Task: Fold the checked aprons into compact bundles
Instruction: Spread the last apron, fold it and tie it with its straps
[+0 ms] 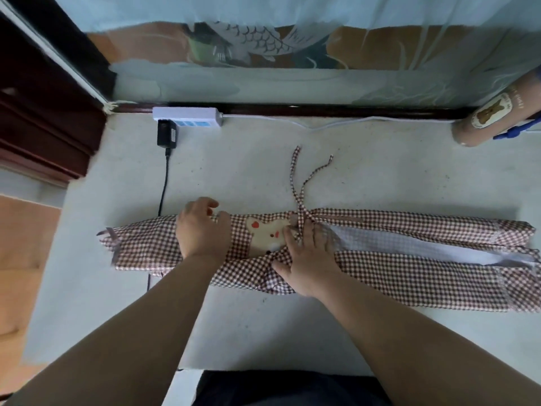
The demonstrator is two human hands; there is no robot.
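Note:
A brown-and-white checked apron point(409, 276) lies folded into a long narrow strip across the pale table point(263, 332), left to right. A beige bear patch point(268, 235) shows near its middle. Two checked ties point(298, 183) run from the strip toward the far side. My left hand point(202, 230) rests on the strip left of the bear patch, its fingers curled at the far edge of the cloth. My right hand point(307, 259) lies flat on the strip just right of the patch, fingertips at the spot where the ties meet.
A white power strip point(187, 116) lies at the far edge, with a black adapter point(167, 134) and its cable point(164, 186) running down to the apron. A tan roll with a bear label point(486, 118) sits far right. Dark wooden furniture point(44, 112) stands on the left.

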